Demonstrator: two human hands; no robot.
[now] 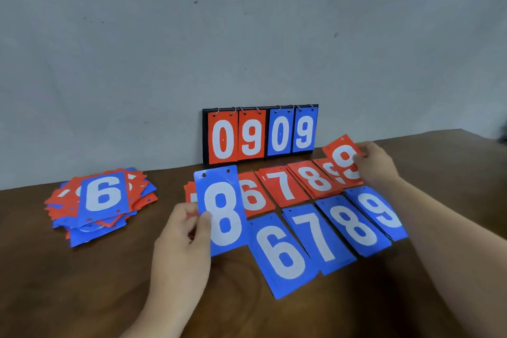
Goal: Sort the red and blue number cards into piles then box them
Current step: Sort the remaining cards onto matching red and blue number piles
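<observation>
Thumb and curled fingers of the left hand [181,230] pinch the left edge of a blue 8 card [223,211], held over the table's [82,282] middle. The right hand's [377,164] fingertips clamp a red 9 card [344,159] near the back edge, above the right end of the red piles [285,185]. The blue piles [321,239] lie just in front of these. A mixed heap [101,200] sits toward the left edge. A flip scoreboard [260,134] stands at the back edge.

Glossy plastic cards [279,255], brown wood table [82,282]
</observation>
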